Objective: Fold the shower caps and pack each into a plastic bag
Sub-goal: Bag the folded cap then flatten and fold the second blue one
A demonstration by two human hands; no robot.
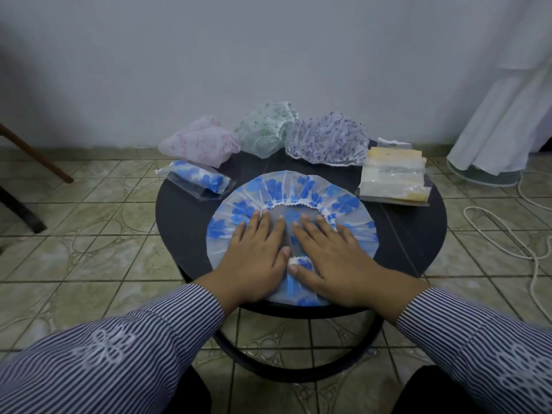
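A blue-flowered shower cap (301,186) lies spread flat on the round black table (412,231), its white elastic rim facing up. My left hand (255,258) and my right hand (328,255) press flat on its near half, fingers straight, thumbs almost meeting. At the table's left lies a blue cap folded inside a clear plastic bag (197,179). Along the far edge sit a pink cap (200,143), a green cap (267,127) and a purple cap (325,138), all unfolded. A stack of clear plastic bags (394,174) lies at the right.
The table stands on a tiled floor close to a pale wall. A white cord (501,234) coils on the floor at the right, below a hanging white cloth (501,121). A wooden leg (35,153) slants in at the left.
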